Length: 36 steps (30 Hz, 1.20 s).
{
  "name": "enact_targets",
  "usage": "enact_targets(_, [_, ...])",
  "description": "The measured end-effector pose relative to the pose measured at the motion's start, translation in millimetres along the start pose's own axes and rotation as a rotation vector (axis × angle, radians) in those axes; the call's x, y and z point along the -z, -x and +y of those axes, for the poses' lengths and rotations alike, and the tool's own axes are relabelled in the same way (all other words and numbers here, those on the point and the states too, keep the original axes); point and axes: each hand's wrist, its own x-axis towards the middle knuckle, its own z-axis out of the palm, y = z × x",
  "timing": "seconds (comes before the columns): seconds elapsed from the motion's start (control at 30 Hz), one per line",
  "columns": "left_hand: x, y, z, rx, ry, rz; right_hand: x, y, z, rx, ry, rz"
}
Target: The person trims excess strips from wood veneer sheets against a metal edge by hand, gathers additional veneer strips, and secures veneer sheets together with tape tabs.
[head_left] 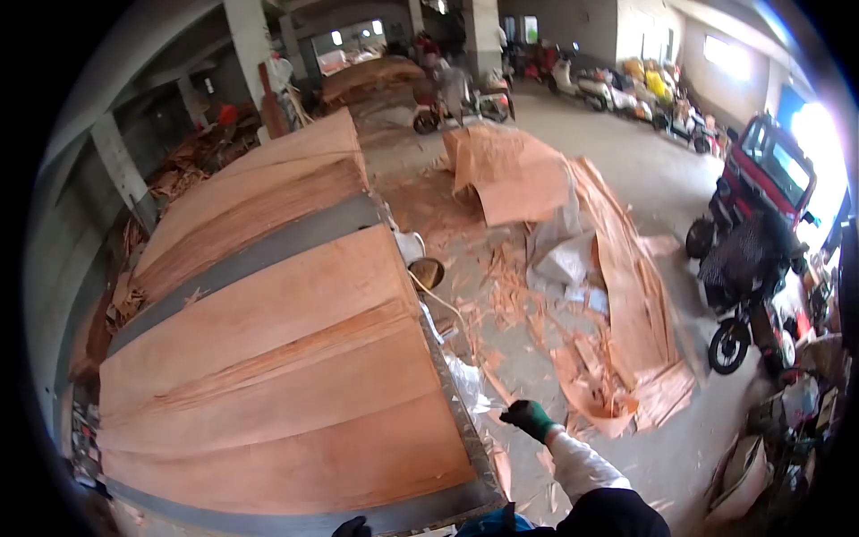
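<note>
My right hand, in a dark glove with a green cuff, reaches past the right edge of the table. Its fingers look closed; whatever they pinch is too small to make out. Just left of it, crumpled clear plastic hangs at the table's side. Only part of my left hand, also dark-gloved, shows at the bottom edge, low over the grey tabletop; its fingers are mostly cut off. Thin reddish wood veneer sheets lie overlapped on the table, nearest to both hands.
More veneer covers the table's far part. A bucket stands beside the table. Veneer scraps litter the floor, near a draped veneer pile and long sheets. A red three-wheeled vehicle and a black-covered scooter stand right.
</note>
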Motion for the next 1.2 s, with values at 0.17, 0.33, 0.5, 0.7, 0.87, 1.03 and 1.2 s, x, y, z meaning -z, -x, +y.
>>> enact_targets(0.17, [-98, -26, 99, 0.139, 0.709, -0.302, 93, 38, -126, -0.333, -0.63, -0.332])
enact_targets(0.33, [-203, -7, 119, 0.214, 1.004, -0.483, 90, 103, -183, -0.052, -0.484, -0.702])
enact_targets(0.5, [-247, 63, 178, 0.37, 1.462, -0.379, 88, 232, -208, 0.084, -0.412, -0.815])
enact_targets(0.7, [-243, 125, 219, 0.302, 1.522, -0.104, 88, 305, -156, 0.227, -0.25, -0.881])
enact_targets(0.87, [-217, 165, 257, 0.394, 1.005, -0.18, 192, 289, -169, 0.126, -0.026, -0.605])
enact_targets(1.03, [-226, 197, 286, 0.305, 0.831, -0.492, 215, 276, -200, 0.484, -0.244, -0.618])
enact_targets(1.2, [-208, 229, 321, 0.268, 0.605, -0.6, 218, 278, -215, 0.539, -0.096, -1.177])
